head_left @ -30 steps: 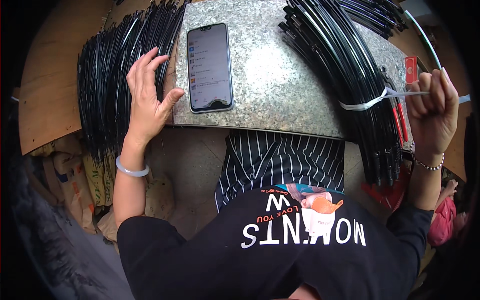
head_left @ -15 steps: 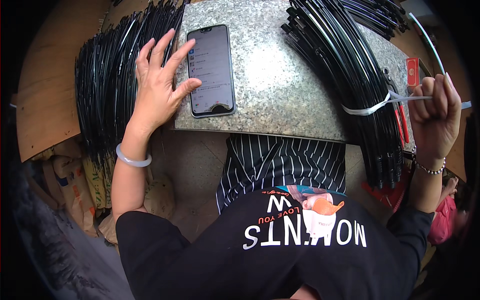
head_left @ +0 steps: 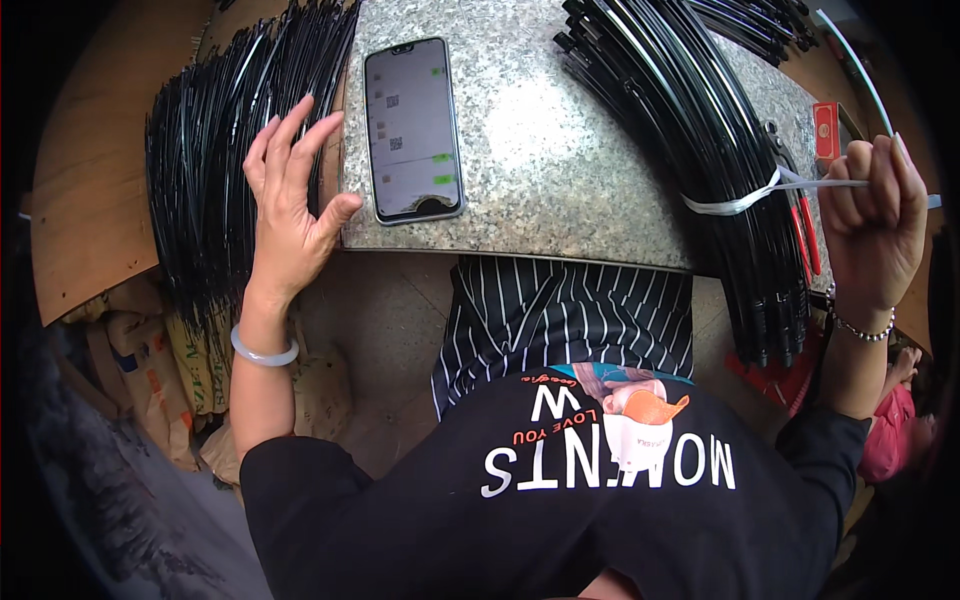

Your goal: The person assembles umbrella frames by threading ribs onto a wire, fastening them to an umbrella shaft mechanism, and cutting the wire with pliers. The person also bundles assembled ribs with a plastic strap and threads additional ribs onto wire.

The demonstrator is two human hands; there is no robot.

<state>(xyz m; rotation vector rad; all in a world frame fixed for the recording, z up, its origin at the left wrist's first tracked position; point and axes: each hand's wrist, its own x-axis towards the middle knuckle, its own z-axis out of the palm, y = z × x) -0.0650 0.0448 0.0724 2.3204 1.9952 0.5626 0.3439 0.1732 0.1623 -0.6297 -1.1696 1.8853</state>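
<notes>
My right hand is closed in a fist around the pulled-out end of a white plastic strap. The strap loops around a thick bundle of long, thin black strips, which bends over the table's front edge on the right. A thin white tail also sticks up from the fist. My left hand hovers with fingers spread and nothing in it, just left of a smartphone. The phone lies face up, its lit screen showing list rows and small square codes.
Many loose black strips lie along the left, hanging past the wooden board. Red-handled pliers lie beside the bundle, with a small red box farther right. More black strips lie at the back of the speckled tabletop.
My left hand has drawn back left, off the phone. The screen now shows a different page. My right hand keeps hold of the strap and has barely moved.
</notes>
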